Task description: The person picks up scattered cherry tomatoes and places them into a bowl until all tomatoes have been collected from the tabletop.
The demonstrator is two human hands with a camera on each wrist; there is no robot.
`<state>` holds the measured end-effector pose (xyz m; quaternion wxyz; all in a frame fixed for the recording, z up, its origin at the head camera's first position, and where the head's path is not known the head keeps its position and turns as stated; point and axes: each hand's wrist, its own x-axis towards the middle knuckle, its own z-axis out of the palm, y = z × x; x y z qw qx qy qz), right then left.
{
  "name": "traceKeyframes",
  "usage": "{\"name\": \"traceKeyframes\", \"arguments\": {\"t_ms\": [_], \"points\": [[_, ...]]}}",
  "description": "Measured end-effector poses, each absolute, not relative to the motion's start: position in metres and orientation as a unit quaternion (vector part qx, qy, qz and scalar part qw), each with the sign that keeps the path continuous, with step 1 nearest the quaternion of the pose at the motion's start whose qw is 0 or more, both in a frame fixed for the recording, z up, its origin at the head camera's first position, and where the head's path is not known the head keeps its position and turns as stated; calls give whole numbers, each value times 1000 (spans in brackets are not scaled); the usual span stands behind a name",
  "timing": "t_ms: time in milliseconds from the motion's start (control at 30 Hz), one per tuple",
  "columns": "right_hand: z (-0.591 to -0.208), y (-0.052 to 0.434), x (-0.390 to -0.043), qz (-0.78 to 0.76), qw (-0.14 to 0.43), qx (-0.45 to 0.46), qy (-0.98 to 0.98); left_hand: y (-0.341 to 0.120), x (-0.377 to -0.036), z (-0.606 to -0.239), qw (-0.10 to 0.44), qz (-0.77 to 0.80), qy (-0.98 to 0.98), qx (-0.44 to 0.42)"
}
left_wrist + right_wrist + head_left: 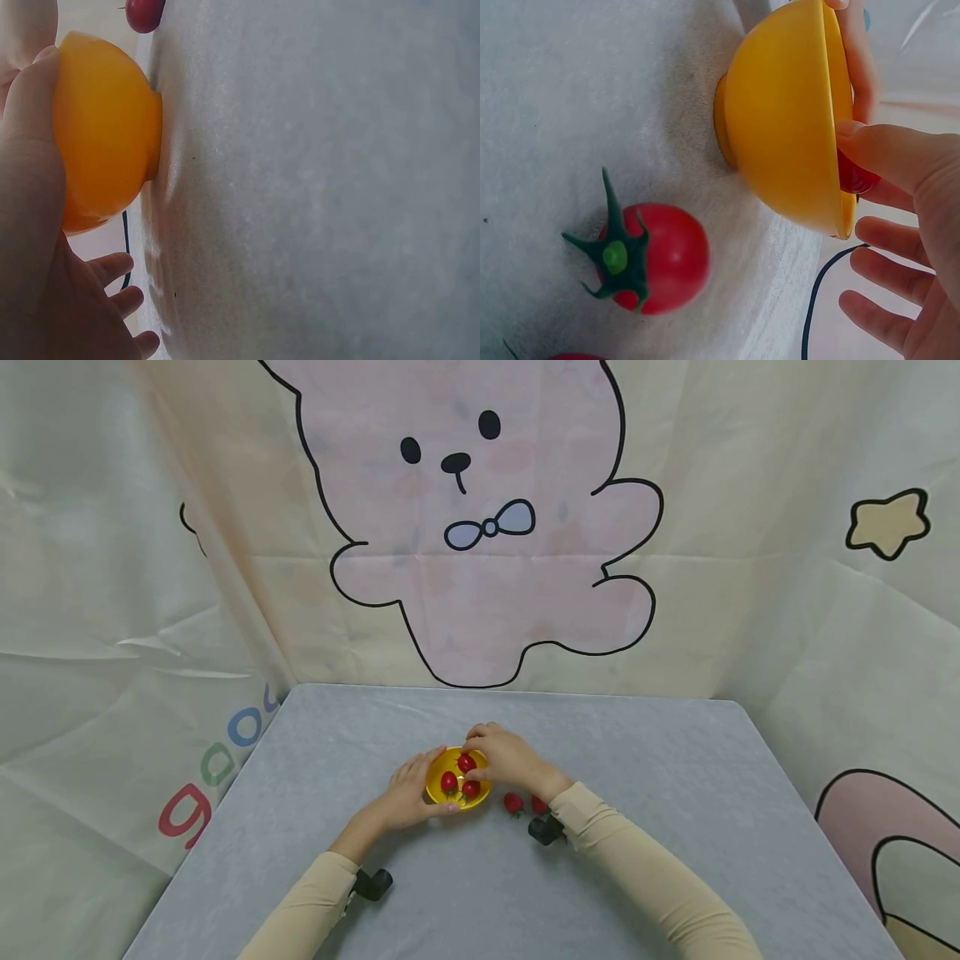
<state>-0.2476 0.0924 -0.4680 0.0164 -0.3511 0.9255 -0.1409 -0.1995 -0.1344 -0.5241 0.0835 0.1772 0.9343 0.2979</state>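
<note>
A yellow bowl [486,795] stands on the table, with small red tomatoes [448,782] inside it. My left hand [405,793] holds the bowl's left side, thumb near the front rim and fingers toward the back. From the right, my right hand [510,758] reaches over the rim and pinches a small tomato [467,763] between thumb and index finger inside the bowl. The right wrist view shows that red tomato [856,176] under the thumb, partly hidden by the bowl wall. Its other fingers are spread outside the bowl.
Right of the bowl, a red tomato with a green calyx [675,259] lies on the grey tabletop [465,893]. Another tomato [538,804] lies beside it, partly covered by the right wrist. A printed cloth backdrop [690,627] rises behind the table.
</note>
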Motion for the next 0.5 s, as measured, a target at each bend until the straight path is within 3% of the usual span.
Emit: {"name": "traceKeyframes", "arguments": {"t_ms": [500], "points": [[-465, 96, -248, -151, 22, -348, 925, -134, -199, -523, 82, 296, 934, 183]]}}
